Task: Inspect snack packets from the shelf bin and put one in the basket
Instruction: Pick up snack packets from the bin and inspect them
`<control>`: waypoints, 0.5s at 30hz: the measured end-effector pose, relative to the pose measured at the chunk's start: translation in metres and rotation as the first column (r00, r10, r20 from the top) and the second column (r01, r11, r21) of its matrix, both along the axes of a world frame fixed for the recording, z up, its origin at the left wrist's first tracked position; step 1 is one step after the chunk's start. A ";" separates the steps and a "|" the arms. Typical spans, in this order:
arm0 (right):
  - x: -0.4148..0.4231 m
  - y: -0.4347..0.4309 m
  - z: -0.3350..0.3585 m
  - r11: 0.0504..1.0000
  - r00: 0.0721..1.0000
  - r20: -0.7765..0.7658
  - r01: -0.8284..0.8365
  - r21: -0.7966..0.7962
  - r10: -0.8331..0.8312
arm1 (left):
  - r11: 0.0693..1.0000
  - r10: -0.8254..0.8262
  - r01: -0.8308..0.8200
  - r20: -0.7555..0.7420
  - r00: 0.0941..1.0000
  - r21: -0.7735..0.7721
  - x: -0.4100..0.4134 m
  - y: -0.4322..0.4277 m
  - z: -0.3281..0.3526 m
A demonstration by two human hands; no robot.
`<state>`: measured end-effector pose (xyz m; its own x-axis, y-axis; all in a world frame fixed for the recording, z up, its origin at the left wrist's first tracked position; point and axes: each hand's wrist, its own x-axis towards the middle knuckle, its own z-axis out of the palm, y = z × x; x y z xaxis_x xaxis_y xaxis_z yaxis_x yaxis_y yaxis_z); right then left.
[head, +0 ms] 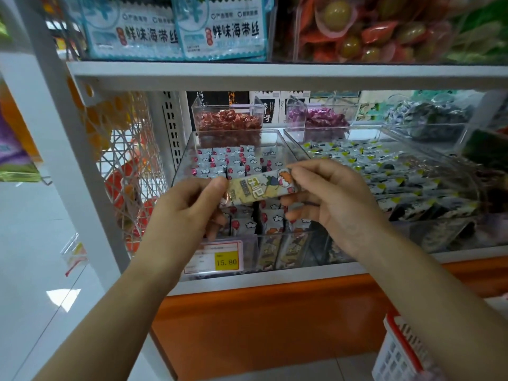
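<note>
your left hand (187,207) and right hand (332,199) pinch opposite ends of one packet (261,187) at frame centre, in front of the bin (182,163). it looks light, crinkly and slippery (probably foil), so grip it by the end seams.

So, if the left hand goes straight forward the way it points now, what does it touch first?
Probably the silver packets in the clear bin, just beyond the left hand and the snack packet it pinches; depth is unclear.
</note>
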<state>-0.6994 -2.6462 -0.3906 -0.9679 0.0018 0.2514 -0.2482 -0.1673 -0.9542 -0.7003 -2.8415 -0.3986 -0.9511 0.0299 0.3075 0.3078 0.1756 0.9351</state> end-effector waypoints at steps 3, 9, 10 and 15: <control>-0.001 0.000 -0.004 0.999 0.999 -0.005 0.042 -0.007 -0.042 | 0.988 -0.055 0.045 0.067 0.996 0.145 -0.001 0.000 -0.001; -0.002 -0.001 -0.005 0.992 0.993 0.101 0.072 -0.100 -0.062 | 0.923 -0.134 0.064 0.161 0.978 0.378 -0.003 0.000 0.000; -0.002 -0.002 -0.006 0.992 0.992 0.104 0.076 -0.104 -0.065 | 0.925 -0.128 0.060 0.160 0.979 0.375 -0.003 0.001 0.000; -0.001 -0.001 -0.009 0.989 0.993 0.097 0.077 -0.127 -0.065 | 0.886 -0.149 0.041 0.199 0.968 0.463 -0.001 0.005 0.002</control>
